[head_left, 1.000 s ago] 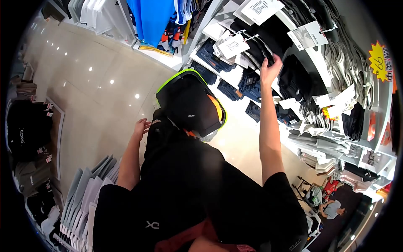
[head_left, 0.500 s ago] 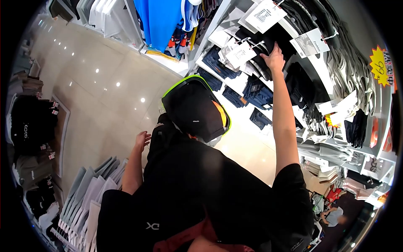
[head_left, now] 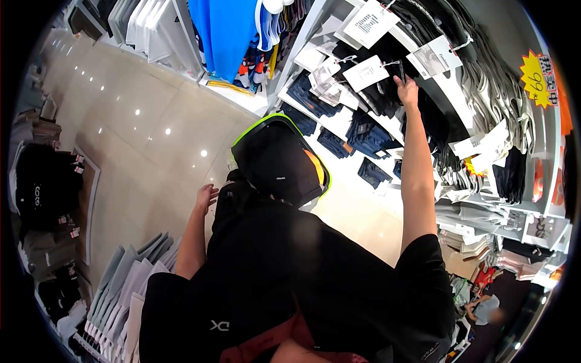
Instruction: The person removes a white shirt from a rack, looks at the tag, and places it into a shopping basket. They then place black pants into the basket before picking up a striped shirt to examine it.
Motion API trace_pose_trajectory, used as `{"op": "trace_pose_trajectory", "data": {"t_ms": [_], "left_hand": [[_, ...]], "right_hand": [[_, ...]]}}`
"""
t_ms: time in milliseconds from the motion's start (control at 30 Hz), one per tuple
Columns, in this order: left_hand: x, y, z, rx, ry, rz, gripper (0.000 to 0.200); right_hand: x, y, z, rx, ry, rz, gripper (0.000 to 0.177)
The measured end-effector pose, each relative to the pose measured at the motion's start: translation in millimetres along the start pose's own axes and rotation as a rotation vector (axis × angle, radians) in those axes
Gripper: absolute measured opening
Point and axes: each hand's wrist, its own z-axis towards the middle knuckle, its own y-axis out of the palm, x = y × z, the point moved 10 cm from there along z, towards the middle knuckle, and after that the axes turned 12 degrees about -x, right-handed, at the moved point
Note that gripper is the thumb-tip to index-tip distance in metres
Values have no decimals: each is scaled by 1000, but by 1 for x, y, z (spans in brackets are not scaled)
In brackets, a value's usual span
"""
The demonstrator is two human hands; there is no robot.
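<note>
White spots of light [head_left: 204, 153] gleam on a glossy beige tiled floor [head_left: 136, 193] at left; white display shelving [head_left: 333, 121] lines the upper right.

A stack of black folded garments [head_left: 382, 101], possibly trousers, though glare and the hanging tags make the cut hard to judge, sits on the curved white shelf. The layers lie close together, slanting, their folded edges facing outward. A white price tag [head_left: 365, 73] hangs by a dark loop over the front, tilted and covering part of the cloth. At the stack's right edge, the fabric meets the fingertips of the right hand [head_left: 407, 91].
</note>
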Motion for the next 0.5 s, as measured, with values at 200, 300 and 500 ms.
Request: {"op": "trace_pose_trajectory", "data": {"t_ms": [200, 300, 500], "left_hand": [[-8, -1, -8, 2, -2, 6, 40], [-10, 0, -13, -3, -9, -17, 39], [63, 70, -7, -92, 74, 158, 38]], "right_hand": [[38, -33, -39, 284, 64, 159, 41], [20, -57, -84, 370, -61, 118, 33], [-19, -60, -214, 251, -214, 66, 23]]}}
